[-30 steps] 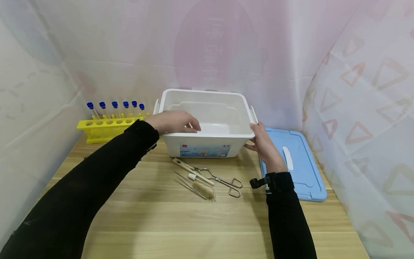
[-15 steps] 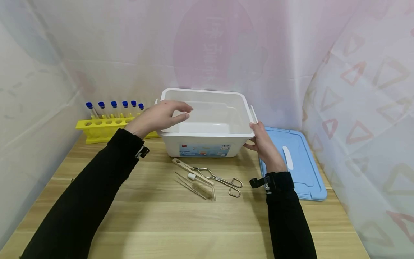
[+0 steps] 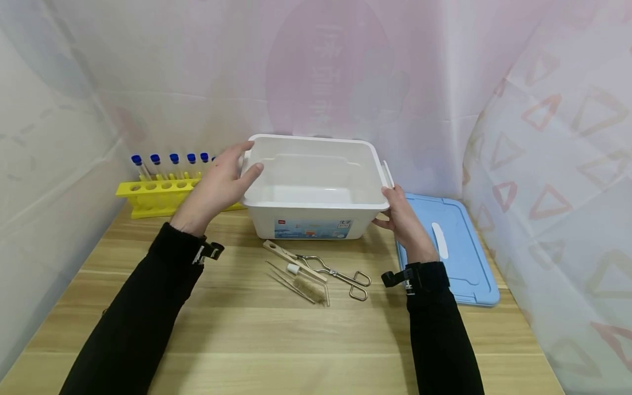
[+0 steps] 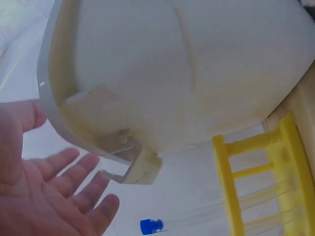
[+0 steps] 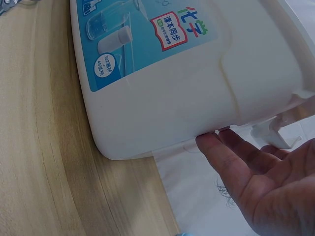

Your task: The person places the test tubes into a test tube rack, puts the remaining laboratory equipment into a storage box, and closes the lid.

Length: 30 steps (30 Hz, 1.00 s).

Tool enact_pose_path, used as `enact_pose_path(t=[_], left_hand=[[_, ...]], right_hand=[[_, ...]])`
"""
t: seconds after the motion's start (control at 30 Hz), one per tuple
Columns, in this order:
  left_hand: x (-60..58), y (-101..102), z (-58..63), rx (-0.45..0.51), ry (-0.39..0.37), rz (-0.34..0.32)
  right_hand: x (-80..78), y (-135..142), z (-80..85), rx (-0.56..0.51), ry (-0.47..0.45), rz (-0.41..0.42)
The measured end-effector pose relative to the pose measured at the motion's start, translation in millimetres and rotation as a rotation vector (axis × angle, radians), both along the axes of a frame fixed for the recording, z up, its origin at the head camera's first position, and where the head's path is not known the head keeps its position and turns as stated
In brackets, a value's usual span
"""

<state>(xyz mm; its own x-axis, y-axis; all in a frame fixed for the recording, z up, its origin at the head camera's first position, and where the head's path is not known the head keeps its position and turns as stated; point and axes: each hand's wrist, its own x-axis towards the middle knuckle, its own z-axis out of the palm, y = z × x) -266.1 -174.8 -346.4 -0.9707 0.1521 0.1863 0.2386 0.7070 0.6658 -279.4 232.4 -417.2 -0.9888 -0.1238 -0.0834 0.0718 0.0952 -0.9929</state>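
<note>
A white plastic storage bin [image 3: 316, 222] with a blue label on its front stands upright on the wooden table, lidless. My left hand [image 3: 217, 186] is at its left end, thumb and fingers spread near the rim and holding nothing. In the left wrist view the fingers of that hand [image 4: 64, 196] lie close to the bin's side handle [image 4: 142, 169]. At the other end my right hand [image 3: 407, 222] touches the bin below its right handle. Its fairly straight fingers [image 5: 226, 157] meet the bin's outer wall in the right wrist view.
Left of the bin stands a yellow test tube rack [image 3: 158, 206] with several blue-capped tubes. A blue lid [image 3: 461, 258] lies at right. Before the bin are crucible tongs [image 3: 340, 274], a test tube brush [image 3: 308, 288], tweezers [image 3: 291, 288] and a wooden clamp [image 3: 283, 253].
My left hand has come up out of the bin and swung left to the bin's left rim, its fingers spreading. My right hand and the bin have hardly moved.
</note>
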Motion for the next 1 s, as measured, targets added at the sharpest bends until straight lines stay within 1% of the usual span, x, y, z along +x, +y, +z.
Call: enact_pose_path(t=[0.17, 0.3, 0.37, 0.43, 0.5, 0.6, 0.83, 0.93, 1.0], left_hand=[[5.3, -1, -11.5, 0.125, 0.032, 0.084], [8.7, 1, -20.5, 0.237, 0.022, 0.152], [10.8, 2, -24.4, 0.307, -0.001, 0.173], [12.4, 3, -28.1, 0.401, -0.03, 0.173], [12.9, 5, -31.9, 0.511, -0.062, 0.153], [13.3, 6, -36.0, 0.638, -0.12, 0.137], [16.0, 7, -43.4, 0.805, -0.27, 0.155], [19.3, 11, -49.6, 0.87, -0.306, 0.161], [21.9, 14, -54.7, 0.899, -0.314, 0.154]], right_hand=[[0.8, 0, 1.2, 0.001, 0.005, 0.002], [0.9, 0, 1.8, -0.003, 0.001, -0.001], [0.8, 0, 2.1, -0.006, -0.001, -0.002], [0.8, 0, 2.1, -0.008, -0.003, -0.001], [1.0, 0, 1.8, -0.01, -0.002, 0.0], [0.5, 0, 0.7, -0.008, -0.001, 0.001], [-0.4, 0, 0.1, -0.011, -0.003, 0.003], [-0.7, 1, -0.3, -0.01, -0.002, 0.006], [-0.7, 2, -0.5, -0.011, -0.002, 0.008]])
